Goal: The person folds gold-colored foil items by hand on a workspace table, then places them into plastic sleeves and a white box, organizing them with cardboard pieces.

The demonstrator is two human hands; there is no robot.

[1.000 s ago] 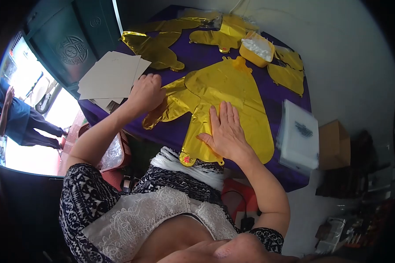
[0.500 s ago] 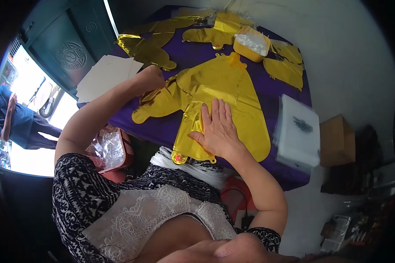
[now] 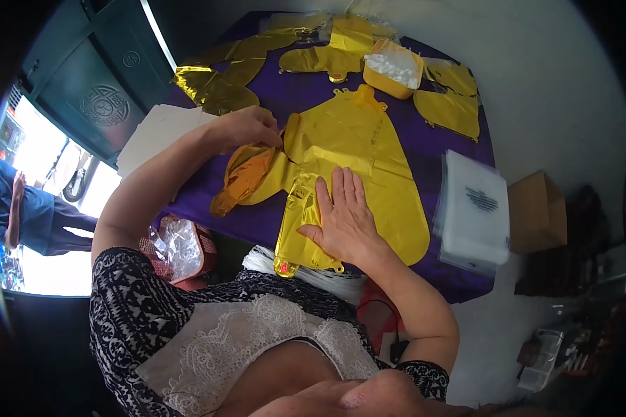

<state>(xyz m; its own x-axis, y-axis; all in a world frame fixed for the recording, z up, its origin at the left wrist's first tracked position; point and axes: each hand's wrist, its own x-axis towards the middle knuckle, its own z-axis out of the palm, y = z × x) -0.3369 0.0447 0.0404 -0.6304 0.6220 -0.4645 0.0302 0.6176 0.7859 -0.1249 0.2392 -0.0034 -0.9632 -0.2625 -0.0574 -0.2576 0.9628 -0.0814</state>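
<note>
A large, flat gold foil balloon [image 3: 355, 132] lies spread on the purple-covered table in front of me. My left hand [image 3: 247, 130] is closed at its left side, thumb and fingers pinching the edge of a lobe. Below that hand the lobe [image 3: 247, 177] is lifted and curled, with an orange-looking sheen. My right hand [image 3: 348, 215] lies flat on the lower middle of the balloon, fingers stretched out and thumb apart. Near my body, a red mark [image 3: 284, 267] shows on the balloon's lower corner.
More gold foil balloons [image 3: 320, 59] lie along the table's back edge. A yellow tub [image 3: 393, 85] holds white pieces. White cards [image 3: 153, 135] lie at left, clear plastic bags [image 3: 473, 208] at right beside a cardboard box [image 3: 537, 212]. A red basket [image 3: 205, 243] stands below. A person [image 3: 31, 208] stands outside the doorway.
My left hand has moved right and slightly down, drawing the lobe's edge along, and the lobe now curls up more. My right hand stays flat on the balloon. The view has shifted slightly.
</note>
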